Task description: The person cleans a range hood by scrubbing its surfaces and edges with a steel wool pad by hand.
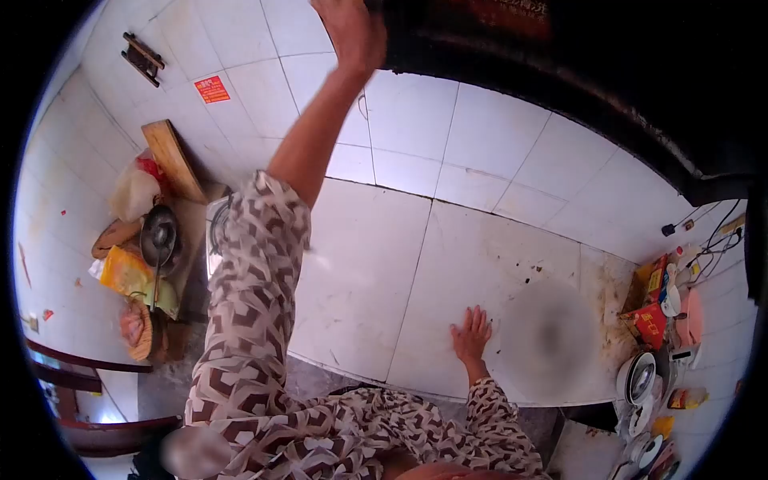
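Observation:
My left hand (352,36) is raised high against the left end of a dark, grimy range hood (512,60). Its fingers run up to the top edge of the view, so their grip is hidden. My right hand (472,334) lies flat on the white tiled counter (360,264), fingers spread and holding nothing. Dark crumbs are scattered on the counter beyond it. To its right, a round blurred patch covers part of the counter.
At left stand a wok (160,232) with a ladle, a wooden board (174,160) and a yellow bag (126,270). Red boxes (650,324), a metal pot (638,378) and black cables (710,250) crowd the right side. White tiled wall (416,120) rises behind the counter.

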`<state>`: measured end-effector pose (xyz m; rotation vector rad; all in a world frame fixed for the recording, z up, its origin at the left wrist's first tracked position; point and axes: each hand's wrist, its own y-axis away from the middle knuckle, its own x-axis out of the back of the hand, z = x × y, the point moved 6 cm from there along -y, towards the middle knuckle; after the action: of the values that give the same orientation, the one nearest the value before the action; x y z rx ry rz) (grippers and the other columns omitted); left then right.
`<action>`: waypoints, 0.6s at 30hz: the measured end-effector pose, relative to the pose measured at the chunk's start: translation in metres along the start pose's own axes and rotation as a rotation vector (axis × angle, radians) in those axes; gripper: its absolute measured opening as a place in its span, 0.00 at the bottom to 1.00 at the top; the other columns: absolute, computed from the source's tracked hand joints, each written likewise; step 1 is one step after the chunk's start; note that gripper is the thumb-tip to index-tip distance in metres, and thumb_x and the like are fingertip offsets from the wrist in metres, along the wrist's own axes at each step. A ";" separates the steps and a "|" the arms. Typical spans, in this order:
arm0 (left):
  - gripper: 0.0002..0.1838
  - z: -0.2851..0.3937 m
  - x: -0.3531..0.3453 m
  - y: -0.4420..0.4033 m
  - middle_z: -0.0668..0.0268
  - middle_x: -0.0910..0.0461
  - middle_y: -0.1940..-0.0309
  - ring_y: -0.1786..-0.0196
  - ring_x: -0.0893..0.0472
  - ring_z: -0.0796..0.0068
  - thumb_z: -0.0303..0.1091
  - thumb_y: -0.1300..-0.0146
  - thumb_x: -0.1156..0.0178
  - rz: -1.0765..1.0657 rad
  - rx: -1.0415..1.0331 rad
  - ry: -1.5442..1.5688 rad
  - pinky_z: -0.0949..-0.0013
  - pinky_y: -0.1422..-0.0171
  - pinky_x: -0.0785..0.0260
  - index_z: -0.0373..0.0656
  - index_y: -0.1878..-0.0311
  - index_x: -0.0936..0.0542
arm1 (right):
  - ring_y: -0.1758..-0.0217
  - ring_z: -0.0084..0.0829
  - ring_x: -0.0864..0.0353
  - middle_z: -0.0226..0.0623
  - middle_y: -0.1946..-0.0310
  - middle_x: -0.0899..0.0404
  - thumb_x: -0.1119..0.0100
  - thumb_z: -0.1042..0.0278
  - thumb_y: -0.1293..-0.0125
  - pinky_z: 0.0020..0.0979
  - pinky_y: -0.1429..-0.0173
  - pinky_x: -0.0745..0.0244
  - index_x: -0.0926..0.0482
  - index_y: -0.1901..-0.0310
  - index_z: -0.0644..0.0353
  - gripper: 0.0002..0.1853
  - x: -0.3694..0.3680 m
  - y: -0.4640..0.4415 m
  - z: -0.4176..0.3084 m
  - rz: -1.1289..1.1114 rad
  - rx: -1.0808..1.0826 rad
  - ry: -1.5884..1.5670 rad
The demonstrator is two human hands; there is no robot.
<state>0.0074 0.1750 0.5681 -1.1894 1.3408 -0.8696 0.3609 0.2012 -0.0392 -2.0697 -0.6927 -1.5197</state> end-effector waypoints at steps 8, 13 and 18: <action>0.27 0.018 -0.033 0.130 0.52 0.31 0.52 0.50 0.34 0.52 0.07 0.57 0.45 -0.383 -0.018 0.025 0.55 0.46 0.41 0.42 0.52 0.25 | 0.23 0.47 0.55 0.43 0.25 0.52 0.45 0.45 0.34 0.57 0.27 0.60 0.44 0.29 0.56 0.38 0.010 -0.002 -0.002 0.028 0.011 0.001; 0.29 0.047 -0.035 0.058 0.53 0.33 0.50 0.46 0.36 0.54 0.05 0.59 0.43 -0.260 0.073 0.043 0.57 0.45 0.41 0.42 0.52 0.25 | 0.23 0.47 0.55 0.44 0.25 0.53 0.45 0.46 0.35 0.57 0.27 0.61 0.43 0.29 0.57 0.38 0.014 0.000 -0.007 0.092 0.037 0.026; 0.31 0.052 -0.053 0.096 0.48 0.34 0.48 0.44 0.37 0.51 0.07 0.60 0.43 -0.162 0.047 0.009 0.54 0.41 0.44 0.42 0.49 0.26 | 0.23 0.47 0.56 0.44 0.25 0.53 0.45 0.46 0.35 0.57 0.26 0.61 0.44 0.29 0.56 0.38 0.016 -0.004 -0.003 0.049 0.013 0.001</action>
<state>0.0372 0.2545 0.4816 -1.2717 1.2374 -1.0173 0.3607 0.2040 -0.0234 -2.0616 -0.6450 -1.4850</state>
